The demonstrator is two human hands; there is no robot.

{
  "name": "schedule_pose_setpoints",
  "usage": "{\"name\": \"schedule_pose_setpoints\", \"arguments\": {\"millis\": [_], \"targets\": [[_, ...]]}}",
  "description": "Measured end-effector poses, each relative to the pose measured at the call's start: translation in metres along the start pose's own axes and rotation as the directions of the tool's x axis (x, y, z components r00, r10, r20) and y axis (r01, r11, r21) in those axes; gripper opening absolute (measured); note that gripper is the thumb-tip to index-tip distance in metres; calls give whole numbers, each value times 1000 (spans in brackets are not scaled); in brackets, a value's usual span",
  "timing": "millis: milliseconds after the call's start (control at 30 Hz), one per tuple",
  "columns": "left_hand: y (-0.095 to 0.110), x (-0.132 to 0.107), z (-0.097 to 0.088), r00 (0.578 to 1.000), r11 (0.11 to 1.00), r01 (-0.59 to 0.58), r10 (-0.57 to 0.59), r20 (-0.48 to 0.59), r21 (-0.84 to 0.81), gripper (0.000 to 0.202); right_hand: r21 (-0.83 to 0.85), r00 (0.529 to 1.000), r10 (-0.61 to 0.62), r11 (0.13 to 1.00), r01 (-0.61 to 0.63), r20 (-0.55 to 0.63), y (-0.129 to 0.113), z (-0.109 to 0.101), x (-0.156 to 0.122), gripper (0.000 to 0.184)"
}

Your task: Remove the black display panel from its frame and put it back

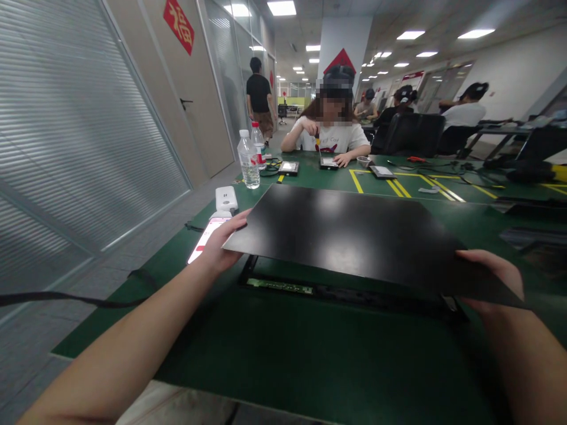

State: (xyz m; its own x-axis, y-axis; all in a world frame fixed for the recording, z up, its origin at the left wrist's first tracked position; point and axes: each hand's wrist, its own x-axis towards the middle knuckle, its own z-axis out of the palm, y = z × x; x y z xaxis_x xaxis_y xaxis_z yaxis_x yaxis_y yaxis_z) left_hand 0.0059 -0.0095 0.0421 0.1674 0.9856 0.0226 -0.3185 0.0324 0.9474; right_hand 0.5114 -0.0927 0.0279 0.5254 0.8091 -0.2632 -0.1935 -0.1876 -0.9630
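A thin black screen panel (349, 227) is held up by its two short sides, tilted slightly above the table. My left hand (225, 239) grips its left edge, thumb on top. At the opposite edge, my right hand (498, 277) is closed round the right side, with the fingers partly hidden under the sheet. Below the panel lies a dark frame (381, 299), mostly covered by it. A strip of green circuit board (280, 287) shows along the frame's near left side.
Left of the panel are a lit phone (208, 239), a white power bank (226, 199) and a water bottle (248, 162). Across the green table (310, 366), a co-worker (332, 127) holds a screwdriver at a hard drive (329, 163). Dark panels (535, 239) lie at right.
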Motion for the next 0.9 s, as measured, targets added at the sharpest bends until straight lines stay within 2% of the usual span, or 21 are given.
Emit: {"name": "schedule_pose_setpoints", "arguments": {"millis": [100,200,400,667,767,900], "targets": [[2,4,-4,996,998,-51,48,-70,-41,66,-73,974,65,996,-50,219,-1,7,-6,37],[4,5,-4,986,993,-105,98,-132,-46,68,-91,957,73,995,-49,281,-3,11,-8,41],[9,3,1,969,986,-166,160,-188,-19,60,-65,980,29,998,-17,195,-2,14,-2,57],[-3,3,5,980,991,-133,135,-145,28,67,-207,999,-27,978,34,36,-2,23,-8,51],[-13,3,3,985,995,-93,96,-141,29,67,-283,999,-50,958,47,-5,-5,22,-8,50],[-21,3,1,995,997,-48,52,-81,55,62,-365,990,-135,924,115,-29,-2,17,-3,49]]}}
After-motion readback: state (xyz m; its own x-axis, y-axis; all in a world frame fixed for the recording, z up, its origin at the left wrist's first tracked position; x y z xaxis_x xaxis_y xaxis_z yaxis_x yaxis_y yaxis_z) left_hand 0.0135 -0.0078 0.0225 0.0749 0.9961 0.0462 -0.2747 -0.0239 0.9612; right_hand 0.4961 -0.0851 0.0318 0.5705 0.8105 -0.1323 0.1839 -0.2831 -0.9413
